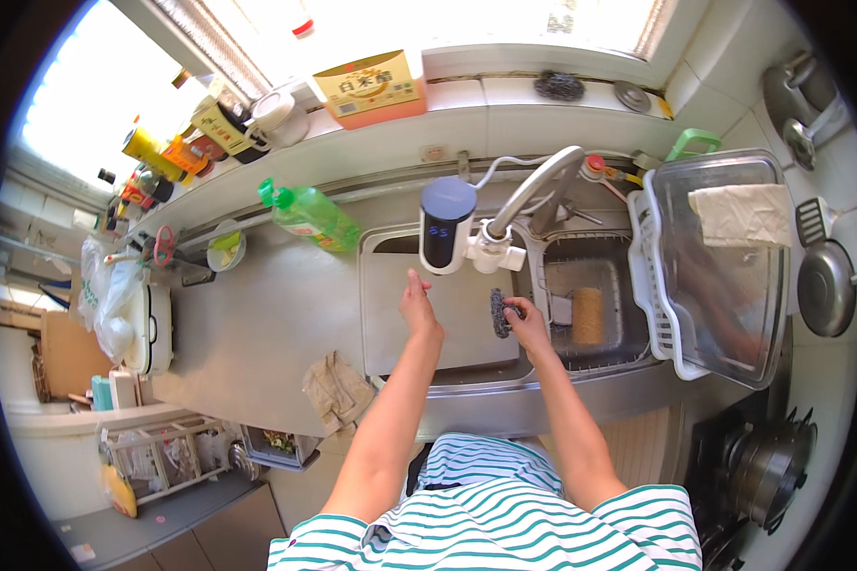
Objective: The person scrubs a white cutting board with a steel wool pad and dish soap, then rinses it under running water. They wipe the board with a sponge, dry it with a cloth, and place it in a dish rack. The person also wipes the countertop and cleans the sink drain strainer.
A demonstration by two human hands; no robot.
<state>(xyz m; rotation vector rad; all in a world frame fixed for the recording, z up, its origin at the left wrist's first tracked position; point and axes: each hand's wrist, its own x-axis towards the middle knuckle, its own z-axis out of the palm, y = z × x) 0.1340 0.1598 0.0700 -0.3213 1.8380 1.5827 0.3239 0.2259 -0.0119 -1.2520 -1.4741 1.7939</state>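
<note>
My right hand (pixel 530 327) pinches a dark steel wool scrubber (pixel 500 314) over the right edge of a flat grey panel (pixel 468 307). That panel lies across the left basin of a stainless steel double sink (pixel 428 387) and hides most of it. My left hand (pixel 420 310) is held on edge above the panel, thumb apart, with nothing visible in it. Just beyond its fingertips is a faucet-mounted water heater (pixel 443 228) with a lit display, joined to a curved spout (pixel 543 178). Whether water runs cannot be made out.
A tan scrubbing sponge (pixel 587 315) sits in the wire-lined right basin (pixel 628 285). Right of it stands a white dish rack (pixel 657 307) with a clear lid (pixel 728 300). Leftward are a green detergent bottle (pixel 318 218) and a beige cloth (pixel 337 389) at the counter's front edge.
</note>
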